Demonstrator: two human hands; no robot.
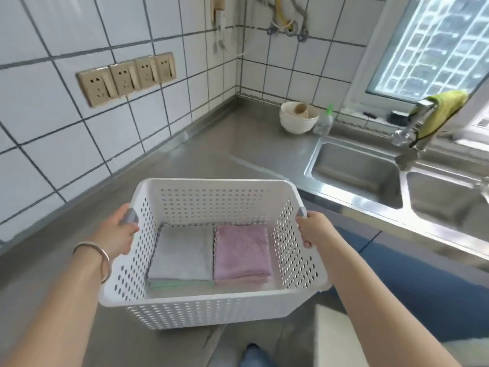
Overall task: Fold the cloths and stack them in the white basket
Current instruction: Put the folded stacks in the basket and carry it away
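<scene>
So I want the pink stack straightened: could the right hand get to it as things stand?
Probably not yet: the right hand grips the white basket by its handle. The pink stack lies uncovered, so letting go would leave the way free.

Two folded cloth stacks (211, 252) side by side in basket (211, 311) between my hands; bench (211, 144) behind, sink (357, 173) behind-right, bowl (297, 119) beyond.

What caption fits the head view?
Both hands, left hand and right hand, grip the white basket holding folded grey cloths and pink cloths.
</scene>
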